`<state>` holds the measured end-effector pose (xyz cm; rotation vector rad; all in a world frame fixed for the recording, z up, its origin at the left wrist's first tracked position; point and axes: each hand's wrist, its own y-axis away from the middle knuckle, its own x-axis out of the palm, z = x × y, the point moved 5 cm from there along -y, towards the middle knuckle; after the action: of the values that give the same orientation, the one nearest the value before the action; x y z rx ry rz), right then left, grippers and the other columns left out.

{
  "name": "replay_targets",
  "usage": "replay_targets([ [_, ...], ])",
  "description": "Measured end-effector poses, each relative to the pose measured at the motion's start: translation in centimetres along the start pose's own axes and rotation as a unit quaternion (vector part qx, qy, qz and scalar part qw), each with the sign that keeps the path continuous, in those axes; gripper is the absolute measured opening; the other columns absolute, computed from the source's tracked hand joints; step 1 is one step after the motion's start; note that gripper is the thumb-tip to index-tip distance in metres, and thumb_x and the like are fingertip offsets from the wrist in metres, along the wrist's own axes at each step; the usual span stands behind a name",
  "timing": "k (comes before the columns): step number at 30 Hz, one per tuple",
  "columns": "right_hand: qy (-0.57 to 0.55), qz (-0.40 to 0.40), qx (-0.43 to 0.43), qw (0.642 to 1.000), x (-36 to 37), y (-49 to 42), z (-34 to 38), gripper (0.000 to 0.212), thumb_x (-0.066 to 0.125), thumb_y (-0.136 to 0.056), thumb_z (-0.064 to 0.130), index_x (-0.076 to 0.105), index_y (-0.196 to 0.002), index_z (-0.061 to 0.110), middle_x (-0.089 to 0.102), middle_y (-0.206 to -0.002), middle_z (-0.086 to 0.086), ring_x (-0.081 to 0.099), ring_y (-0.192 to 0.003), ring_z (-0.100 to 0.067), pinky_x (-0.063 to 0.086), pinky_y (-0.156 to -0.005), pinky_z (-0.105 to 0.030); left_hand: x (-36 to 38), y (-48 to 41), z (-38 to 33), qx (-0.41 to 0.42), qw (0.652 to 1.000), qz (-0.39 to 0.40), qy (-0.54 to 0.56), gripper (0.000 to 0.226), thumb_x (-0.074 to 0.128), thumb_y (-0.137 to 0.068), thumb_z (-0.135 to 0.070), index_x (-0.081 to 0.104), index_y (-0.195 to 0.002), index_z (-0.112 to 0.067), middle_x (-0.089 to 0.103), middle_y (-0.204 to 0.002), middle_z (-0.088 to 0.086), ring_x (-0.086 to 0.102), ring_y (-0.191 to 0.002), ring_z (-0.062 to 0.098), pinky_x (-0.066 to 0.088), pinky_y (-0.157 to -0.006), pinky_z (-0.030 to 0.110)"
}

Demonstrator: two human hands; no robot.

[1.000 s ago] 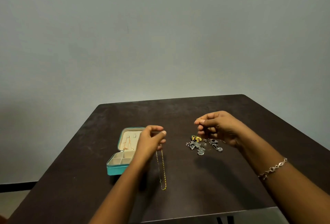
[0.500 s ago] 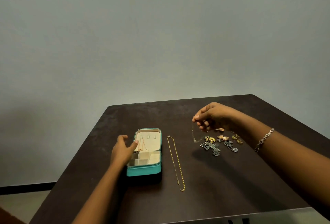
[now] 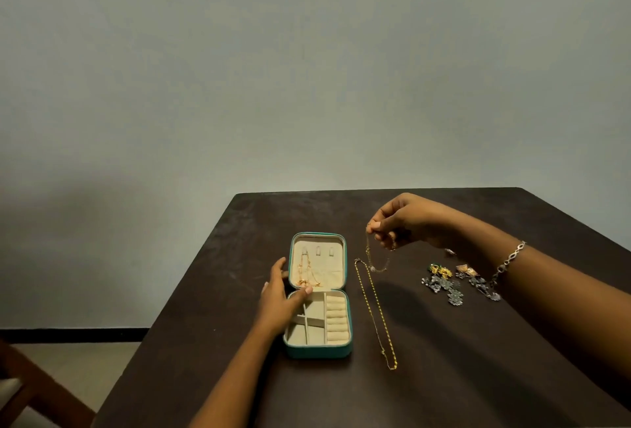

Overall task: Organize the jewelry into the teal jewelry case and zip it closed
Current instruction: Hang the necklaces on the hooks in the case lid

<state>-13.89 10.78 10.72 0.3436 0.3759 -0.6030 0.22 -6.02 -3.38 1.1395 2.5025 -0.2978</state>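
Observation:
The teal jewelry case [image 3: 319, 351] lies open on the dark table [image 3: 444, 376], cream lined, with a thin rose-gold chain [image 3: 305, 273] hung in its lid. My left hand [image 3: 278, 294] rests on the case's left edge, thumb over the hinge line, fingers relaxed. My right hand [image 3: 401, 219] hovers to the right of the lid and pinches a fine chain with a small pendant [image 3: 374, 262] that dangles above the table. A long gold chain [image 3: 375, 311] lies stretched out just right of the case. A cluster of earrings [image 3: 454, 282] sits further right.
A silver bracelet [image 3: 508, 262] is on my right wrist. The table's left edge runs close to the case, with floor and a wooden chair part [image 3: 30, 390] beyond it. A plain wall stands behind the table.
My left hand let go of the long gold chain, which now lies on the table, and moved to the case. My right hand lifted a fine pendant chain from the earring pile leftward.

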Motion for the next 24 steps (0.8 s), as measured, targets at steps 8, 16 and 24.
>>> replay_targets([
  [8,0.031,0.044,-0.021,0.998,3.7,-2.9,1.7,0.018,0.049,-0.091,0.0,0.066,-0.084,0.004,0.063,-0.07,-0.005,0.057,-0.06,-0.011,0.052,-0.058,-0.021,-0.1,0.0,0.0,0.037,0.999,-0.021,-0.012,0.061,0.058,-0.088,-0.015,0.029,-0.14,-0.023,0.046,-0.138,0.004,0.043,-0.126,0.019,0.04,-0.103,0.04],
  [16,0.063,0.065,-0.02,0.996,6.4,-4.9,1.5,0.016,0.051,-0.09,0.005,0.067,-0.086,0.007,0.064,-0.074,-0.003,0.061,-0.064,-0.008,0.051,-0.06,-0.019,0.0,0.0,0.1,0.057,0.998,-0.028,-0.018,0.06,0.057,-0.088,-0.012,0.03,-0.142,-0.019,0.04,-0.143,0.002,0.039,-0.129,0.018,0.036,-0.105,0.037],
  [24,0.14,0.048,-0.056,0.987,7.8,-6.3,1.4,0.013,0.055,-0.09,0.01,0.067,-0.085,0.007,0.063,-0.074,-0.004,0.057,-0.066,-0.009,0.048,-0.063,-0.021,0.1,-0.3,0.4,0.061,0.998,-0.03,-0.011,0.061,0.058,-0.087,-0.014,0.031,-0.141,-0.023,0.041,-0.142,0.0,0.039,-0.129,0.018,0.036,-0.106,0.041],
])
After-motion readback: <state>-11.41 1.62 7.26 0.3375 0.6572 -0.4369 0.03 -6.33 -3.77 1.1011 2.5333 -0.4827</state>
